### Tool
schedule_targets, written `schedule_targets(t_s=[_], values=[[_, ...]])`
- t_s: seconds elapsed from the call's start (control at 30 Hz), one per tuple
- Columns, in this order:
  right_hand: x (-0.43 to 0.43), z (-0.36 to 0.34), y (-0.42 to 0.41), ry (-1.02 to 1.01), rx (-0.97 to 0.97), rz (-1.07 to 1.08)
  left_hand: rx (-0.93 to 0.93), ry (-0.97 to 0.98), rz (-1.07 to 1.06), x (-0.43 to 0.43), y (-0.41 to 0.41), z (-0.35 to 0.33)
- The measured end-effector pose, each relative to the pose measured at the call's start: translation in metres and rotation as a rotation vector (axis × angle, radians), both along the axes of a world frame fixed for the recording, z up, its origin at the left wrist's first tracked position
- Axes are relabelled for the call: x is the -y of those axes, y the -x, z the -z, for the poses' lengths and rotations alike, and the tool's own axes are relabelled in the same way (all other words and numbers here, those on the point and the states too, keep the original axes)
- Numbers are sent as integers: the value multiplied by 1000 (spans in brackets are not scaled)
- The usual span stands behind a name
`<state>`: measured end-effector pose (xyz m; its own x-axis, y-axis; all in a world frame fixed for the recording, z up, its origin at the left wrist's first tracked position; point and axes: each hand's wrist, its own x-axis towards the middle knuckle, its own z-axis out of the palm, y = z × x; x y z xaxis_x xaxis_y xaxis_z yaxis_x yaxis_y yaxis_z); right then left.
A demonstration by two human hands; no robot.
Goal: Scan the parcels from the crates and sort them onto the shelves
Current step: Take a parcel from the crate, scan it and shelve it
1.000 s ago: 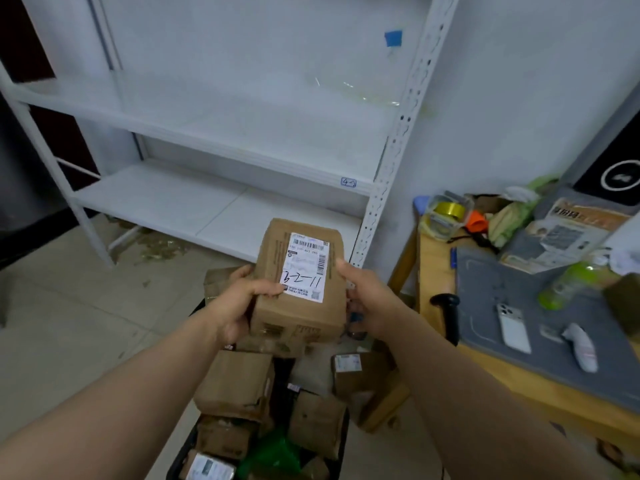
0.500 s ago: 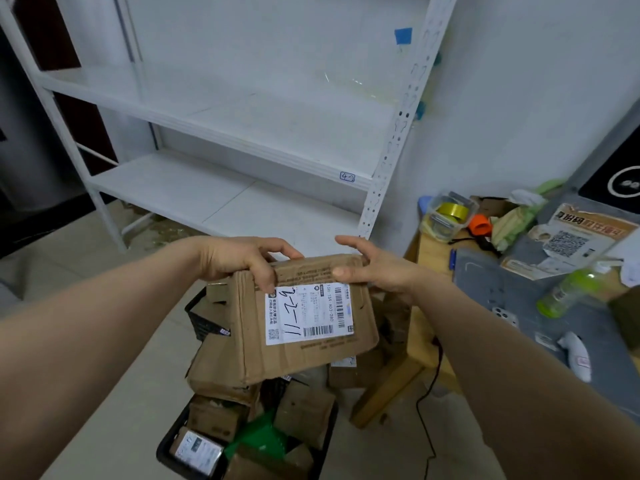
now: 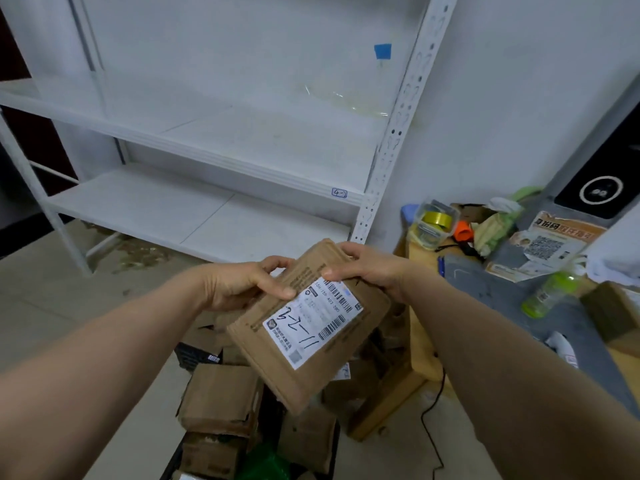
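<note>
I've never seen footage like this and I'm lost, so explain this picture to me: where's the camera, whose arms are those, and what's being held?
No machine here: a person wears a wide-angle camera on the head, so you look forward and down along their bare arms. The left hand and right hand both grip the upper end of a flat brown cardboard parcel, its white shipping label, with barcodes and handwriting, facing the camera. Below it, more brown cardboard boxes lie piled in black plastic crates. Ahead stands white metal shelving. On the right, a wooden table carries a grey mat, a green plastic bottle and a roll of yellow tape.
</note>
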<state>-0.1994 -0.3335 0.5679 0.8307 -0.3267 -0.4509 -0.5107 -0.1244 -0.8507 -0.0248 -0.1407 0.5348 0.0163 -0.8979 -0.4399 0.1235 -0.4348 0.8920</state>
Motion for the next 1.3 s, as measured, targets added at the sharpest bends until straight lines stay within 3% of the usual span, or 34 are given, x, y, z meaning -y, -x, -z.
schedule_targets(t_s=[0.17,0.33,0.47,0.83,1.03,1.3], values=[[-1,2,-16,157,10,57,11,-16,-175,23,-1,19],[43,26,14,323,61,514,81,-45,-265,47,0,35],[88,61,52,286,-126,719,72,-67,-308,77,9,52],[224,156,114,307,-437,663,124,-185,-406,215,54,96],[276,204,129,210,-599,590,139,-272,-443,271,70,126],[298,247,134,147,-612,590,166,-374,-509,301,77,151]])
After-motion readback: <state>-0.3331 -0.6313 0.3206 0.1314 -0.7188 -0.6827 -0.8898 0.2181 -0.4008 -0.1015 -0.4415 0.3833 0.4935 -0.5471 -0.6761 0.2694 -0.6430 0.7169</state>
